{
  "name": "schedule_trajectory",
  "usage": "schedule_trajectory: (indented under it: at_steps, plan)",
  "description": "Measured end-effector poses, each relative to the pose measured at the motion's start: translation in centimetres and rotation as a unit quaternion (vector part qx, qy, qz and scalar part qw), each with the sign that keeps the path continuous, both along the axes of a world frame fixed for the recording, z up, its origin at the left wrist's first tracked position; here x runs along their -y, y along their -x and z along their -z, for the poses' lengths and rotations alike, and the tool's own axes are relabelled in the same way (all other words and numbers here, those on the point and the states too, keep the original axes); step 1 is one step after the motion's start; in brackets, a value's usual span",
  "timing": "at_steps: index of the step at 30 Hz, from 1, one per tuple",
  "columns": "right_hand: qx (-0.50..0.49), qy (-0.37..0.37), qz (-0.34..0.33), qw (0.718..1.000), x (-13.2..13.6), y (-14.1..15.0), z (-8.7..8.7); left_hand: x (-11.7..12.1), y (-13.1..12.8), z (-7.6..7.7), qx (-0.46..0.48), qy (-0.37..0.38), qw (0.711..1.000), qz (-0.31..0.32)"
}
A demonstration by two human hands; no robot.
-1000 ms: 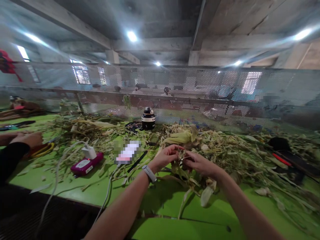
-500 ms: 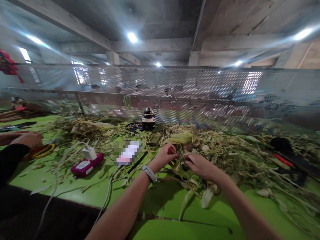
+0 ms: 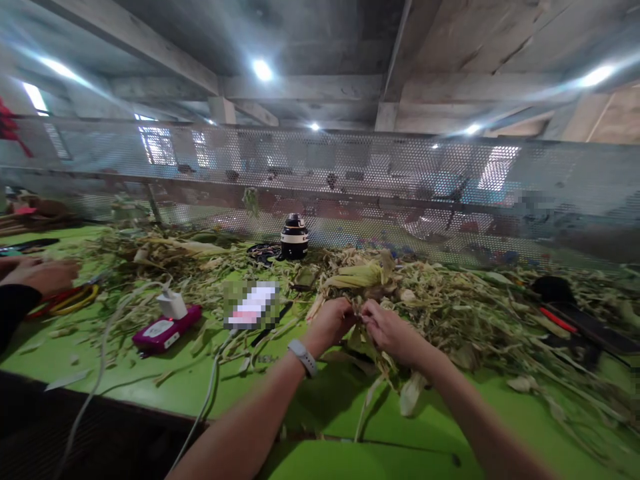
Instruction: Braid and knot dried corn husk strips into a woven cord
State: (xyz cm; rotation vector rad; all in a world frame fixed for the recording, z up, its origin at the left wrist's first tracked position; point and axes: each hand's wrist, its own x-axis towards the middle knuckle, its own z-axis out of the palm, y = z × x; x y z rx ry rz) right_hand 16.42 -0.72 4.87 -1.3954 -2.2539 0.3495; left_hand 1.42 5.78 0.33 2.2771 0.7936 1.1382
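My left hand, with a light watch on its wrist, is closed, fingertips pinched. Almost touching it is my right hand, closed in a pinch too. Dry corn husk strips run between the fingertips and hang down toward the green table; the exact point of grip is too small to make out. Just beyond the hands lies a yellowish bundle of corn husk. A pale piece of husk rests below my right hand.
Loose husks cover much of the green table. Left of me are a phone on a cable and a magenta power strip. A black jar-like container stands behind. Another person's hand is at far left.
My hands have come together, and my left fingers, looser before, are now closed in a pinch. The view has shifted slightly, moving the scene a little left.
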Motion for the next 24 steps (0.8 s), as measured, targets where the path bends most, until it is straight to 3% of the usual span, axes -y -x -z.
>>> schedule_trajectory:
  at_steps: [4, 9, 12, 19, 24]
  plan:
    - [-0.206, 0.063, 0.027, 0.976, -0.4, 0.1, 0.6, 0.7, -0.8, 0.2, 0.096, -0.035, 0.991, -0.086]
    - [-0.384, 0.150, 0.056, 0.909, -0.8, 0.5, 1.1, 1.3, -0.7, -0.2, 0.163, -0.024, 0.982, -0.091]
    - [-0.422, 0.178, 0.059, 0.887, -1.1, 0.5, 1.1, 1.3, -0.4, -0.4, 0.148, -0.021, 0.986, -0.078]
    - [-0.443, 0.169, 0.065, 0.878, -1.5, 0.2, 1.4, 0.7, 0.2, 0.0, 0.131, -0.052, 0.989, -0.048]
    - [-0.480, 0.228, 0.057, 0.845, -1.8, -0.1, 1.1, 0.5, 0.4, 0.1, 0.162, -0.063, 0.984, -0.022]
